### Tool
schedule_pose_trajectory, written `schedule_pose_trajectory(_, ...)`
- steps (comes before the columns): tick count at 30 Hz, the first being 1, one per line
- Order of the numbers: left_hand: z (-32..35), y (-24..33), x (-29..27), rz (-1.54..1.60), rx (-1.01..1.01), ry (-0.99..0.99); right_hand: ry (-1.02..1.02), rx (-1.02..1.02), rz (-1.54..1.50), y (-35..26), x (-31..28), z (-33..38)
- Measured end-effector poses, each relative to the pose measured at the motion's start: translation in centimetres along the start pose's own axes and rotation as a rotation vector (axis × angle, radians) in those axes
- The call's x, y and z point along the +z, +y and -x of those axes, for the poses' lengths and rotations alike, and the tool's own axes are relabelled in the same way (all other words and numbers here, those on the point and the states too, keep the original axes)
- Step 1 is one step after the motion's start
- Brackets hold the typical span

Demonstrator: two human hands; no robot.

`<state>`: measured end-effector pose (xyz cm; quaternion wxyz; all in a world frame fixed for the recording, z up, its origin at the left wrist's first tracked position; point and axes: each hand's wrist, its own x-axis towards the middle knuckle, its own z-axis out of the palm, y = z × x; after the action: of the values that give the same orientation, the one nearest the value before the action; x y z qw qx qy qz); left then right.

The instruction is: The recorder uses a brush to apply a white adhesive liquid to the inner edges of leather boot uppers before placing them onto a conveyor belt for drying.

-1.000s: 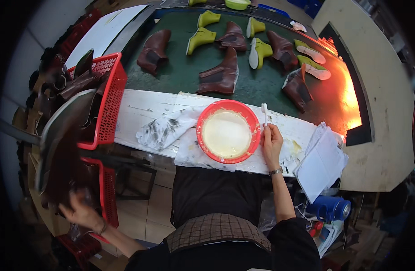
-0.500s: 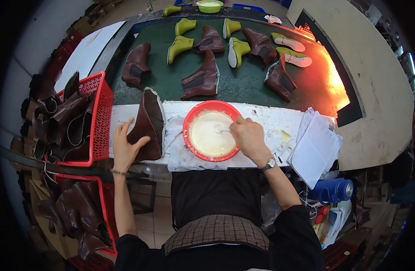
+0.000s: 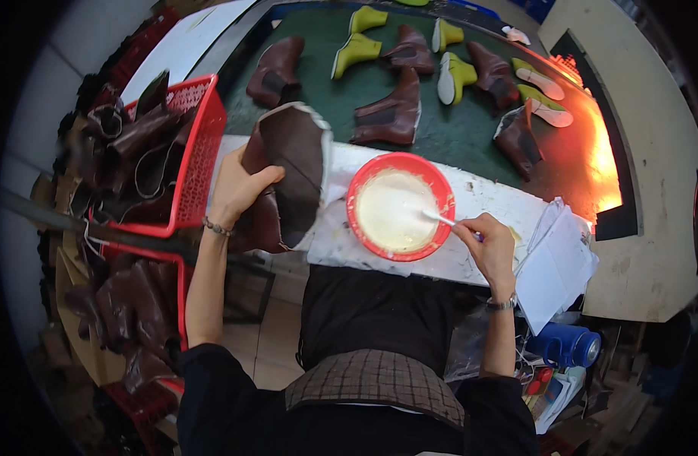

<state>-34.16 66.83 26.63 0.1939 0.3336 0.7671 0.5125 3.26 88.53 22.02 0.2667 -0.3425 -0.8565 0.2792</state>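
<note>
**Brown boot upper swings round, inner side facing me**

Half a second ago it stood on the white board (image 3: 482, 190), my left hand (image 3: 239, 186) spread against it. Now that hand is closed on it, thumb pressed over the inner wall, fingers hidden behind. The boot upper (image 3: 292, 148) sits just left of the red bowl (image 3: 398, 256), tilted, its pale edge toward the bowl; I cannot tell whether it touches the board. To my eye, that puts the edge within easy reach of the brush.

My right hand (image 3: 489, 247) has drawn back over the rim, fingers curled round one white brush (image 3: 440, 218), its head in the cream paste (image 3: 391, 201).

Counting: one bowl, one brush, one upper in hand. On the green table (image 3: 326, 106) lie five brown boots (image 3: 392, 110) and six lime-green shoes (image 3: 356, 53). At least two red baskets (image 3: 201, 156) stand at my left, their uppers too overlapped to count.
</note>
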Motion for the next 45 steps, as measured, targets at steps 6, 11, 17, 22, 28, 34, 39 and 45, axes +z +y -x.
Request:
schedule_pose_trajectory(6, 2.8, 3.4, 1.0, 0.099, -0.226, -0.434, 0.143, -0.282, -0.221, -2.1, 1.3, -3.4)
schedule_pose_trajectory(11, 4.0, 5.2, 2.2, 0.191, -0.248, -0.622, 0.076, -0.497, -0.168, -5.7, 1.4, -6.2)
schedule_pose_trajectory(17, 5.4, 5.4, 2.2, 0.318, -0.07, -0.295, 0.186, -0.403, -0.228, -5.6, 2.6, -4.5)
schedule_pose_trajectory(22, 5.8, 4.6, 2.6, 0.329, 0.056, -0.04, 0.192, -0.38, -0.252, -6.6, 3.7, -2.3)
schedule_pose_trajectory(28, 3.6, 3.5, 2.8, 0.173, 0.122, 0.07, 0.103, -0.091, -0.334, -5.7, 3.7, -2.6)
schedule_pose_trajectory(34, 0.5, -5.9, 2.9, -0.053, 0.202, -0.034, -0.021, -0.298, 0.497, -1.7, 5.2, -3.8)
schedule_pose_trajectory(39, 4.3, -8.1, 2.4, -0.713, 0.264, -0.131, 0.072, -0.168, 0.483, -1.9, 2.7, -2.5)
schedule_pose_trajectory(45, 4.8, -8.0, 2.1, -0.719, 0.172, -0.13, 0.099, 0.034, 0.141, -1.7, 1.9, -0.9)
